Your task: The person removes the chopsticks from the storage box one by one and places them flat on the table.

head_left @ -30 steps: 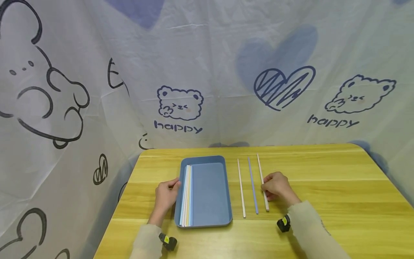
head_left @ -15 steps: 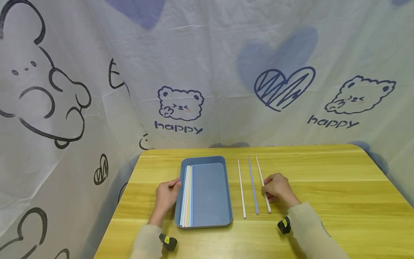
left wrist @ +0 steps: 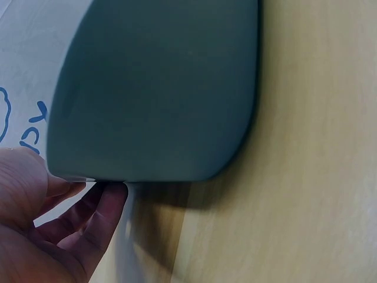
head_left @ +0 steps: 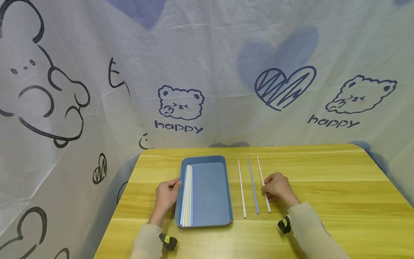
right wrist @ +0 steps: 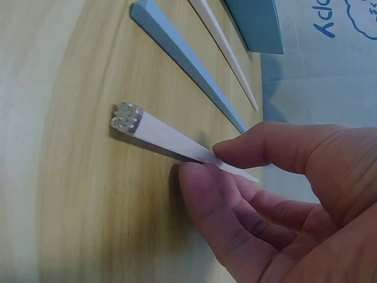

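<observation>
My right hand [head_left: 277,186] pinches a pale pinkish-white chopstick [right wrist: 171,138] between thumb and fingers. A clear, bumpy cap finishes its thick end in the right wrist view, and it lies on or just above the table. To its left are a blue-violet chopstick [head_left: 253,187] and another whitish chopstick [head_left: 242,189], roughly parallel. My left hand [head_left: 166,194] grips the left wall of a blue-grey tray [head_left: 213,194], the fingertips partly hidden by it in the left wrist view. Along the tray's left side lie several chopsticks [head_left: 187,196] in white, yellow and light blue.
Everything stands on a yellow wood-grain table [head_left: 330,180]. Behind it hangs a pale printed cloth [head_left: 226,90] with bears and hearts, which also closes off the left side. Black cameras are strapped to both wrists.
The pinkish-white chopstick in my right hand shifted slightly toward me and tilted a little between the first two frames. Since then it has hardly moved. My left hand stays on the tray.
</observation>
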Available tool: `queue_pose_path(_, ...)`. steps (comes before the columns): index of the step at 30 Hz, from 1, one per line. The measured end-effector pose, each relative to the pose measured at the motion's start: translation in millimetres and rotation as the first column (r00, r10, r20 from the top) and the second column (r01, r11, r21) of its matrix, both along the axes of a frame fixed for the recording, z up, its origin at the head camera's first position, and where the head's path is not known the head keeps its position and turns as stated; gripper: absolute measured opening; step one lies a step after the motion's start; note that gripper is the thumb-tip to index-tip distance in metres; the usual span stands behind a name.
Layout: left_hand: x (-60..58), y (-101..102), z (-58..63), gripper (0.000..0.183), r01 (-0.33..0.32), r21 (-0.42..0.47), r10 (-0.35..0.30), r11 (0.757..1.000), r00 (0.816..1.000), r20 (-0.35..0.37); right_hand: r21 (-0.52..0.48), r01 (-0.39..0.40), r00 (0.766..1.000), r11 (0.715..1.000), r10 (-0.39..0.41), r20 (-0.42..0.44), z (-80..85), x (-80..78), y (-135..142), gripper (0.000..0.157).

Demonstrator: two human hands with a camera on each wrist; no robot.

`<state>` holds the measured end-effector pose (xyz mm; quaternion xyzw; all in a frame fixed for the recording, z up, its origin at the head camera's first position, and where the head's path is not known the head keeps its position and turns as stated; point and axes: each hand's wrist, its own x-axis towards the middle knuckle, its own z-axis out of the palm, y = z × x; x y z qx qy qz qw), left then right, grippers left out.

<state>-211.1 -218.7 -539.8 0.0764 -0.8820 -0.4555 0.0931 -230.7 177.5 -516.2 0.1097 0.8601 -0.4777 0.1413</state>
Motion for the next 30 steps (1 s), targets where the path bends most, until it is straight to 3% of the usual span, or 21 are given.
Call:
queue_pose_path(6, -0.1, -1, -0.1, 0.026, 0.008, -0.004, -0.008, 1.000, 1.000, -0.014, 0.005, 0.002, 1.000, 1.000, -0.002, -0.014, 2.8, -2.6, -2, 0.022)
queue_pose_path(12, -0.1, -1, -0.4, 0.026, 0.008, -0.002, -0.008, 1.000, 1.000, -0.013, 0.075, -0.050, 0.992, 0.996, 0.058, -0.114, 16.6, -3.0, -9, 0.034)
queue_pose_path(30, -0.5, 0, -0.2, 0.027, 0.007, 0.012, -0.007, 1.000, 1.000, 0.007, -0.144, -0.039, 0.995, 0.989, 0.026, -0.094, 28.3, -6.0, -70, 0.034)
